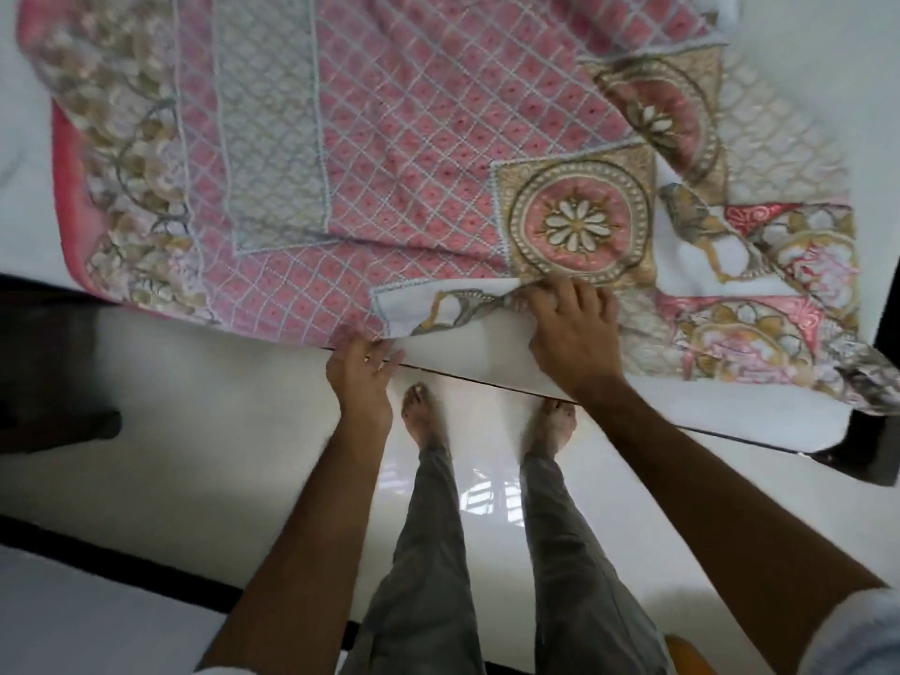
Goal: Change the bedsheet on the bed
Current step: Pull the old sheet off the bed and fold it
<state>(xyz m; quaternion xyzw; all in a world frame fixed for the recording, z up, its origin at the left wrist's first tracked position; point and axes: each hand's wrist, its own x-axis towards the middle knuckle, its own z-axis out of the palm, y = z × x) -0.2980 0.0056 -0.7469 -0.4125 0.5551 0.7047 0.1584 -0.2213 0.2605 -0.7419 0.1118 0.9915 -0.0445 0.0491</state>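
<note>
In the head view, the bedsheet, pink with a lattice pattern and floral medallions, lies folded and rumpled on the white mattress, filling the frame from about 9 o'clock over 12 to 3 o'clock. The person stands at the near edge of the bed, bare feet on the glossy floor.

The step in hand seems to be taking the sheet by its near edge, to spread it or pull it along. To do this well, I think both hands should hold the same edge, well apart, and draw it evenly, so the folded layers open and do not bunch.

The left hand, a little left of the centre, grips the hanging edge of the sheet with curled fingers at the mattress border. The right hand, toward 3 o'clock from it, lies knuckles-up on the mattress and pinches a white folded corner of the sheet. Both forearms reach forward from 6 o'clock.
</note>
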